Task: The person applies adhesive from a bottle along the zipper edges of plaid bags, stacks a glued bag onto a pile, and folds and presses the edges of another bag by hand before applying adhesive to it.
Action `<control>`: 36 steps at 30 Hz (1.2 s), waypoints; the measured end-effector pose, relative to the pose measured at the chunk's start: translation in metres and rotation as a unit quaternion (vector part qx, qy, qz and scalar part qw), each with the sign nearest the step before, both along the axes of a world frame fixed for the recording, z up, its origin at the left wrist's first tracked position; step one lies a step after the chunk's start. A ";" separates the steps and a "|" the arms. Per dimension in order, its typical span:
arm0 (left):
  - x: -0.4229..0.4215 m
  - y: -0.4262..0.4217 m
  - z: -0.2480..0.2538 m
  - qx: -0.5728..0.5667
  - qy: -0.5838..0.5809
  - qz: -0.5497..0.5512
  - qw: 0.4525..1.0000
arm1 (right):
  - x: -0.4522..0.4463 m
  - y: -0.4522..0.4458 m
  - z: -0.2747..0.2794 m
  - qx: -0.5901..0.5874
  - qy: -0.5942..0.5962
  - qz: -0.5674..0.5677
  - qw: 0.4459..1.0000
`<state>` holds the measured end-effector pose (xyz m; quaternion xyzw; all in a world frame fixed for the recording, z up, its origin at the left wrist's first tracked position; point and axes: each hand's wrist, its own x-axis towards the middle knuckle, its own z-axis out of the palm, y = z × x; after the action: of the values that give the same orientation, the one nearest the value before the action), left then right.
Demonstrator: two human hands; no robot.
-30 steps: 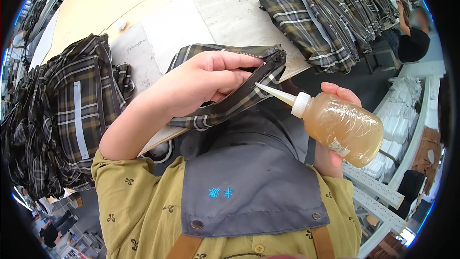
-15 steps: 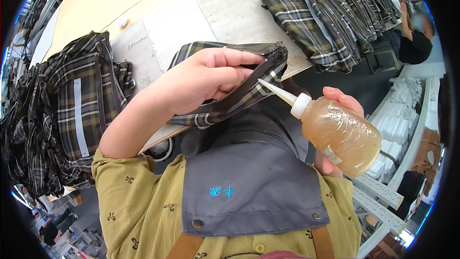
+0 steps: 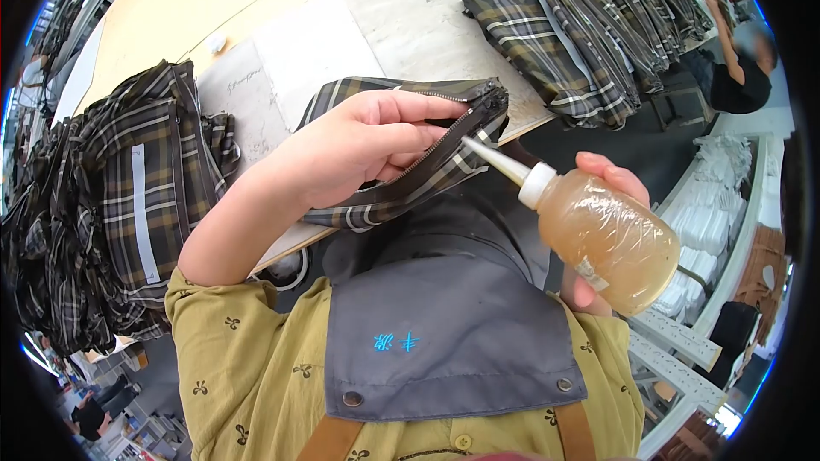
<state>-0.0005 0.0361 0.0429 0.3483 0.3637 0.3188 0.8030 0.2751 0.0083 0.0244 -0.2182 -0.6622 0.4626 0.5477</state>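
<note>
My left hand (image 3: 376, 141) is closed on a plaid fabric piece (image 3: 376, 209), its fingers inside the opening beside a metal zipper (image 3: 429, 150). The piece is dark with olive and white lines, partly on the table edge and partly hidden behind the hand. My right hand (image 3: 628, 179) is wrapped round a squeeze bottle (image 3: 605, 239) of amber liquid, mostly hidden behind it. The bottle lies tilted, its white cap and long pointed nozzle (image 3: 495, 159) aimed up and left. The nozzle tip is at the zipper tape; whether it touches, I cannot tell.
Stacked plaid pieces (image 3: 141, 196) hang over the table at left, one with a pale strip (image 3: 143, 213). More plaid pieces (image 3: 581, 43) lie at the far right of the table (image 3: 325, 30). White bundles (image 3: 717, 205) fill a rack at right. Another person (image 3: 743, 77) is beyond.
My left hand and the zippered plaid piece have shifted very slightly left. The bottle is almost where it was, its nozzle tip still close to the zipper tape.
</note>
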 end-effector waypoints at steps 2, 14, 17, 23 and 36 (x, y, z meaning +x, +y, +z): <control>0.002 0.000 0.003 -0.002 0.013 0.003 1.000 | 0.006 0.016 -0.004 0.118 -0.013 0.020 0.993; 0.003 -0.002 0.004 0.019 -0.030 -0.004 0.999 | 0.051 0.041 0.025 0.070 0.311 -0.127 0.939; 0.004 -0.002 -0.005 0.033 -0.054 -0.011 0.998 | 0.067 0.041 0.032 -0.064 0.493 0.088 0.863; 0.005 -0.016 -0.015 -0.020 0.020 -0.001 1.000 | 0.093 0.041 0.041 -0.103 0.574 0.154 0.797; -0.005 -0.012 -0.032 -0.086 -0.080 0.166 0.979 | 0.151 0.038 0.067 -0.040 0.593 0.120 0.795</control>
<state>-0.0058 0.0243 0.0106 0.1865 0.3771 0.4420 0.7923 0.4261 0.0459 0.0918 0.1585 -0.2099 0.5896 0.7637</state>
